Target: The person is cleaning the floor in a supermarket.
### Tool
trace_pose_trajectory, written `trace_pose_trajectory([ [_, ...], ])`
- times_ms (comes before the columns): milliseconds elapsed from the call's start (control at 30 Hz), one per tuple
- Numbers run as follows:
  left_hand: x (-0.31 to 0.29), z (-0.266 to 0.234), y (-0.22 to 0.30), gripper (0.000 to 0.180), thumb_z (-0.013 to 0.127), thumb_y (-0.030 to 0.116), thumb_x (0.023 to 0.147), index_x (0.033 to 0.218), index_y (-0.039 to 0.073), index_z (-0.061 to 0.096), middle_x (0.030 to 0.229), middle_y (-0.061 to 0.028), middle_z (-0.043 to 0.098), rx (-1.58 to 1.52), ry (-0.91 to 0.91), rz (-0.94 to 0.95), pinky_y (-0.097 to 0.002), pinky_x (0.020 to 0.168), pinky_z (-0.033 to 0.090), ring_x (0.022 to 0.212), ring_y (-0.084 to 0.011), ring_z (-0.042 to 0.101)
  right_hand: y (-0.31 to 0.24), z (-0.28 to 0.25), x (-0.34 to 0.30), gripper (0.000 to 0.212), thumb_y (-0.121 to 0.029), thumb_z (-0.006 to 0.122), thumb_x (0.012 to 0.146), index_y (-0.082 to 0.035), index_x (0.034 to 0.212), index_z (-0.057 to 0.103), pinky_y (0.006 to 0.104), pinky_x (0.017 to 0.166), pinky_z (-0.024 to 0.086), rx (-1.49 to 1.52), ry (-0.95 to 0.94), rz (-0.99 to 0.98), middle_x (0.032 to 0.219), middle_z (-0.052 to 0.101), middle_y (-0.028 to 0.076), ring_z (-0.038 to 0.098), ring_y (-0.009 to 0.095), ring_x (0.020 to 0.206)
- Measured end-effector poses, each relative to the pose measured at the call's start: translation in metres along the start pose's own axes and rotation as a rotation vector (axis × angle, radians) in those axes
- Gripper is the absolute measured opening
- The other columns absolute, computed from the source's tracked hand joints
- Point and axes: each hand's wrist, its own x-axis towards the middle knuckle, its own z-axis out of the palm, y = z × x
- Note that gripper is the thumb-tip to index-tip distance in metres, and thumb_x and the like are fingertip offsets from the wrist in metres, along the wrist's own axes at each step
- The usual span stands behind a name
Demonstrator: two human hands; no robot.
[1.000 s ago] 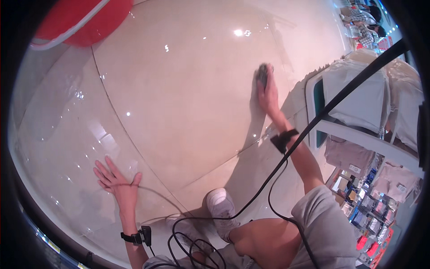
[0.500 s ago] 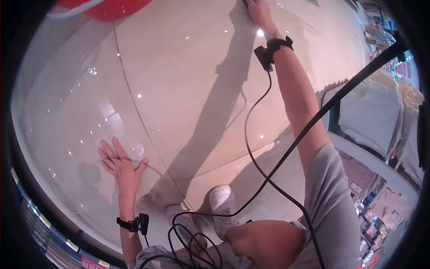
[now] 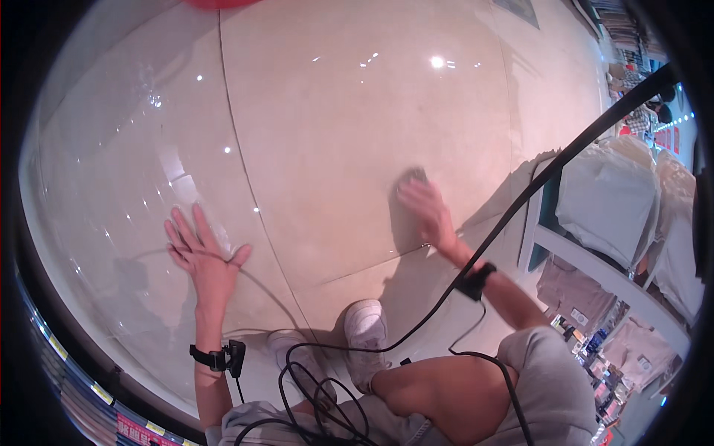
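Note:
My right hand (image 3: 429, 212), blurred by motion, lies over a small dark grey pad (image 3: 411, 178) on the glossy cream tiled floor (image 3: 335, 149). The pad is smeared and partly covered by my fingers, so its exact kind does not show. To the left, my left hand (image 3: 207, 262) is open, palm down, with its fingers spread and holding nothing. It is low over the shiny tiles; I cannot tell whether it rests on them. Black bands with small devices circle both wrists.
My white shoes (image 3: 366, 331) stand near the lower middle, beside a tangle of black cable (image 3: 323, 390). A thicker cable (image 3: 573, 152) crosses the right side. White-bagged goods (image 3: 606, 197) fill a shelf at right. A red object (image 3: 223, 3) shows at the top edge.
My right hand has drawn the dark pad from the far top edge back toward me. The red object has mostly left the top of the view. My left hand stays spread.

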Motion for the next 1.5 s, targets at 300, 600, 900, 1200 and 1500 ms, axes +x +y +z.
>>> trace_pose_trajectory([
  [300, 0.006, 0.016, -0.008, 0.113, 0.071, 0.060, 0.073, 0.155, 0.010, 0.011, 0.158, -0.0255, 0.002, 0.036, 0.078, 0.047, -0.0693, 0.108, 0.011, 0.143, -0.0505, 0.003, -0.034, 0.014, -0.065, 0.040, 0.014, 0.051, 0.080, 0.002, 0.116, 0.066, 0.0436, 0.096, 0.048, -0.106, 0.269, 0.018, 0.115, 0.066, 0.017, 0.060, 0.037, 0.111],
  [600, 0.006, 0.015, -0.015, 0.095, 0.059, 0.053, 0.087, 0.155, 0.011, 0.009, 0.159, -0.0251, -0.001, -0.019, 0.029, 0.042, -0.0672, 0.109, 0.002, 0.144, -0.0501, -0.004, -0.086, 0.046, 0.216, 0.049, -0.001, 0.061, 0.084, -0.010, 0.132, 0.055, 0.0421, 0.104, 0.042, 0.171, 0.385, -0.324, 0.135, 0.053, 0.013, 0.051, 0.031, 0.124],
  [900, 0.005, 0.002, -0.014, 0.084, 0.051, 0.044, 0.094, 0.156, 0.014, 0.003, 0.159, -0.0227, -0.008, -0.104, -0.100, 0.029, -0.0634, 0.111, -0.005, 0.145, -0.0456, -0.012, -0.120, 0.101, 0.296, 0.047, -0.019, 0.056, 0.088, -0.007, 0.133, 0.051, 0.0493, 0.110, 0.031, -0.182, 0.396, -0.417, 0.138, 0.047, 0.020, 0.038, 0.034, 0.134],
  [1200, 0.007, -0.008, -0.026, 0.066, 0.036, 0.042, 0.100, 0.156, 0.023, 0.007, 0.161, -0.0174, -0.009, -0.371, -0.224, 0.000, -0.0592, 0.111, -0.012, 0.146, -0.0415, -0.015, -0.109, 0.104, 0.117, 0.062, -0.015, 0.063, 0.074, -0.014, 0.135, 0.053, 0.0444, 0.115, 0.027, -0.085, -0.182, -0.692, 0.146, 0.046, 0.005, 0.038, 0.023, 0.138],
  [1500, 0.016, 0.007, -0.013, 0.071, 0.042, 0.039, 0.098, 0.156, 0.020, 0.006, 0.161, -0.0188, -0.009, -0.204, -0.120, 0.021, -0.0585, 0.113, -0.009, 0.146, -0.0411, -0.013, -0.040, 0.050, -0.100, 0.047, -0.010, 0.057, 0.082, -0.012, 0.129, 0.058, 0.0498, 0.114, 0.028, -0.149, -0.100, -0.163, 0.142, 0.048, 0.009, 0.039, 0.029, 0.137],
])
